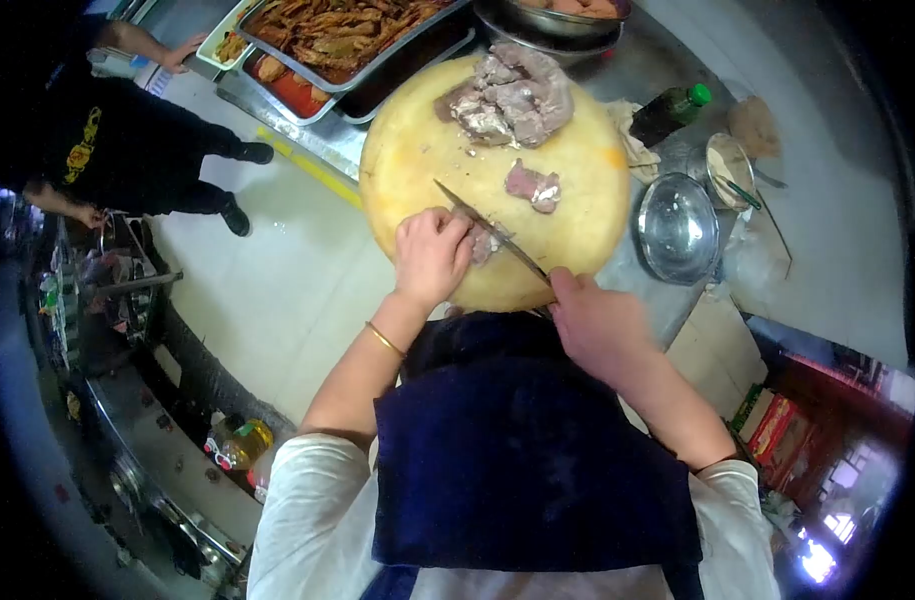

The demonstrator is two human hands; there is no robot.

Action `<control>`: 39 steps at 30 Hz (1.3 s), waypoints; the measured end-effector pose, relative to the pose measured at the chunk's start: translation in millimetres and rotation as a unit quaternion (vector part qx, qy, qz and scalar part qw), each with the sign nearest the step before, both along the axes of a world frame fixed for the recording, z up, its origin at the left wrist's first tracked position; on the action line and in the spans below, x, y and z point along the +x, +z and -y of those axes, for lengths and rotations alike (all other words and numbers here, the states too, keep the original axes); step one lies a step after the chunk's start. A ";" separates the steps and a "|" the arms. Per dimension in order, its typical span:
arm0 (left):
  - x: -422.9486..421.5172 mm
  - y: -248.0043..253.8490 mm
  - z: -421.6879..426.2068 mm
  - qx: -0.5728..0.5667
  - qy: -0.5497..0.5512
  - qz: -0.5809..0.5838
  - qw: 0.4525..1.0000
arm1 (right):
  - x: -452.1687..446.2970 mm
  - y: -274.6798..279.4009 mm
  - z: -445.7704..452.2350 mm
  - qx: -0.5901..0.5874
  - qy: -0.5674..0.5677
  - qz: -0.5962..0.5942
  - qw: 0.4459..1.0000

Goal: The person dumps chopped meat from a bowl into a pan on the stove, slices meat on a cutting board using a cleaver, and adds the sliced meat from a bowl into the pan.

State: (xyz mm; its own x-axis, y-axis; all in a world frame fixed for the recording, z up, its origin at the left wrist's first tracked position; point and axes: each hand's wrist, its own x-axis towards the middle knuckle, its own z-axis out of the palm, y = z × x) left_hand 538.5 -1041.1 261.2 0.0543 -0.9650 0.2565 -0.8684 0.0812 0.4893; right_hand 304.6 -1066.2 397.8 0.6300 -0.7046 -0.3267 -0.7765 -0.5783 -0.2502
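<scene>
A round yellow chopping board (pixel 402 140) lies in front of me. My right hand (pixel 599 325) grips a knife (pixel 502 238) by its handle, the blade angled across the board toward the upper left. My left hand (pixel 432 250), fingers curled, presses on a piece of meat (pixel 484 243) beside the blade. Part of that piece is hidden by the fingers and the knife. Farther up the board sits a large heap of greyish cooked meat (pixel 522 95). Between the heap and the knife lies a smaller loose slice (pixel 533 187).
Metal trays of reddish-brown food (pixel 342 35) stand at the upper left. Right of the board are a green-capped bottle (pixel 669 115), a metal bowl (pixel 678 228) and a metal pot (pixel 722 165). Another person (pixel 127 150) in dark clothes stands at left.
</scene>
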 end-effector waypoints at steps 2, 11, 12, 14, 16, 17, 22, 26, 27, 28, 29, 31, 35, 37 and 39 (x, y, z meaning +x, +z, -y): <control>-0.5 1.1 -1.1 0.007 0.005 -0.005 1.000 | 6.3 7.9 0.1 0.005 0.006 -0.024 1.000; 0.6 2.0 1.3 -0.015 0.007 -0.025 1.000 | 16.9 6.6 35.0 0.095 0.012 -0.011 0.995; 1.8 2.5 2.6 -0.011 0.007 -0.026 1.000 | 22.0 7.2 39.5 0.103 0.019 -0.016 0.994; 1.0 -1.8 4.0 -0.027 0.017 -0.028 0.999 | 35.2 8.9 46.8 0.116 0.027 -0.024 0.993; 0.2 -3.2 3.9 -0.027 0.019 -0.030 0.999 | 46.3 -14.6 51.2 0.115 0.016 -0.026 0.993; 0.4 -3.0 3.3 -0.021 0.018 -0.031 0.999 | 51.2 -31.0 50.2 0.114 0.009 -0.027 0.993; 5.1 1.0 -0.8 0.017 0.030 -0.013 0.999 | 80.3 -76.1 49.1 0.062 0.021 0.008 0.998; 4.3 -5.6 -3.2 -0.058 0.024 -0.070 0.996 | 78.0 -57.5 70.0 0.102 -0.012 0.056 0.993; 4.8 -8.0 -4.6 -0.065 0.027 -0.074 0.995 | 74.1 -46.4 70.9 0.099 -0.004 0.044 0.994; 5.6 -9.0 -4.4 -0.072 0.030 -0.080 0.994 | 70.0 -31.2 68.8 0.096 0.004 0.031 0.995; 6.2 -8.0 -4.8 -0.071 0.032 -0.074 0.994 | 63.2 -21.4 63.0 0.095 0.012 0.016 0.995; 7.0 -4.8 -4.2 -0.068 0.032 -0.063 0.995 | 45.4 -8.1 42.9 0.068 0.025 0.003 0.997; 6.7 -3.6 -4.9 -0.041 0.024 -0.046 0.998 | 29.5 5.0 22.1 0.070 0.016 -0.011 0.997; 8.2 -3.6 -5.0 -0.040 0.016 -0.062 0.997 | 30.8 -2.3 22.7 0.077 0.016 -0.006 0.997; 6.8 -1.4 -4.2 -0.042 0.025 -0.060 0.997 | 36.9 0.0 28.5 0.083 0.021 -0.004 0.996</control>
